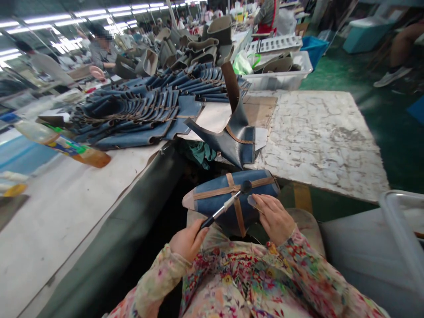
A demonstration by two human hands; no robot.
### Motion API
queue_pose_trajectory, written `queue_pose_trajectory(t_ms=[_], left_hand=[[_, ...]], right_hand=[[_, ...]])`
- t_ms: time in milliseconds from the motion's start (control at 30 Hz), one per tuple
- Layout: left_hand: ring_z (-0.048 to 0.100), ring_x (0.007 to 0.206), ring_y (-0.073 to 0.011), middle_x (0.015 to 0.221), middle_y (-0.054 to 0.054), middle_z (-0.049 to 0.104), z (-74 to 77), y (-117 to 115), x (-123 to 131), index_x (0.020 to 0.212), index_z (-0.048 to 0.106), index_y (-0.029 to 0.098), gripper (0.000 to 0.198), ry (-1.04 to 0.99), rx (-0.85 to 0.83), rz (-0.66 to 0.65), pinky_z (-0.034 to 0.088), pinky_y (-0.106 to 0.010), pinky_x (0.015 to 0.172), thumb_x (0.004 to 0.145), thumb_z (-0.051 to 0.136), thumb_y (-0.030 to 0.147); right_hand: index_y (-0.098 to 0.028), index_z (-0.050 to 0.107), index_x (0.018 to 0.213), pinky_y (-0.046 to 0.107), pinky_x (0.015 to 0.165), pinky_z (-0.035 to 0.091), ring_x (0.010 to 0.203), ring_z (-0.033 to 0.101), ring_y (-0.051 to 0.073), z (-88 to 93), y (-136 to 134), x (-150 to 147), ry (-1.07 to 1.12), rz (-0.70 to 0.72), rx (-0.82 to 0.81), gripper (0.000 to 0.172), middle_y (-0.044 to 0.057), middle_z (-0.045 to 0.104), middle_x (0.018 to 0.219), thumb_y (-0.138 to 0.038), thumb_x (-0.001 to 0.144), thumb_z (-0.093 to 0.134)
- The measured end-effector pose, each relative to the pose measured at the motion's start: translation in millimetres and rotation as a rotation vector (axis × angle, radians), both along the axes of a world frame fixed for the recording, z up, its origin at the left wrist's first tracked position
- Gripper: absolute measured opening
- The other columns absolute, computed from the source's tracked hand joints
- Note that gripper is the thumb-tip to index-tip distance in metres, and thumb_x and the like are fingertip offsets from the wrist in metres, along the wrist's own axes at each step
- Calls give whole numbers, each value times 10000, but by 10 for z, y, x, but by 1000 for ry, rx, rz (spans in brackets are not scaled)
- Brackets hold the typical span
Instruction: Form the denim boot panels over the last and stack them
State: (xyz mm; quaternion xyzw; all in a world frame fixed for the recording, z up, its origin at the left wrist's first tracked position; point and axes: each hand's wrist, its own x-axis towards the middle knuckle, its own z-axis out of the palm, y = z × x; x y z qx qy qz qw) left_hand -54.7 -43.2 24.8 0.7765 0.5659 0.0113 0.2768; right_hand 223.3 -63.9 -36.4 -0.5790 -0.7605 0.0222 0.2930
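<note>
A blue leather boot piece (235, 198) with crossed tan straps lies across my lap, its pale toe end (189, 199) pointing left. My left hand (188, 240) grips a brush (221, 210) with a black handle and a dark tip, and the tip rests on the crossing of the straps. My right hand (271, 218) presses on the blue leather at the right side of the piece, holding it steady. A small pale sliver (252, 202) shows at my right fingertips, but I cannot tell what it is.
A worn white board (321, 141) holds a bent blue boot upper (232, 137). Stacked blue uppers (142, 106) cover the white bench (66, 212), with a plastic bottle (62, 143) on it. A co-worker (102, 53) sits far left; a white crate (278, 75) stands behind.
</note>
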Motion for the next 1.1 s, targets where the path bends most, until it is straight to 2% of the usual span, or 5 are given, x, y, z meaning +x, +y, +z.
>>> queue_pose_trajectory(t_ms=[300, 633, 800, 933, 1100], left_hand=[[635, 797, -242, 835, -72, 661, 225, 488, 804, 1073, 515, 206, 404, 272, -49, -153, 443, -295, 647, 886, 246, 443], [629, 763, -224, 813, -61, 656, 95, 511, 692, 1055, 540, 219, 416, 178, 9, -159, 447, -291, 661, 868, 276, 479], [615, 854, -176, 958, -40, 646, 219, 595, 130, 1119, 528, 231, 405, 7, 115, 9, 448, -235, 720, 864, 297, 445], [619, 749, -199, 869, -41, 649, 522, 687, -692, 1117, 516, 239, 446, 329, 317, 399, 432, -241, 608, 854, 281, 511], [571, 604, -229, 728, -78, 620, 685, 807, -1897, 1056, 542, 226, 509, 551, 418, 575, 423, -293, 524, 836, 236, 569]], right_hand=[[-176, 330, 1318, 373, 968, 421, 1115, 422, 196, -37, -14, 14, -1, 0, 8, 614, 83, 502, 1132, -11, 727, 347], [-190, 338, 1312, 370, 930, 440, 1067, 454, 197, -25, 6, 9, 33, 0, 34, 565, 79, 515, 1091, -51, 765, 357], [-204, 333, 1315, 337, 884, 458, 976, 518, 171, -22, 38, 249, 91, -21, 11, 504, 67, 551, 1060, -114, 820, 355], [-193, 415, 1253, 291, 861, 465, 993, 548, 165, 16, 163, 566, 187, -89, 17, 405, 76, 565, 1091, -219, 851, 373], [-170, 517, 1143, 319, 854, 473, 965, 579, 188, 43, 380, 699, 208, -172, 19, 352, 88, 606, 1046, -323, 852, 392]])
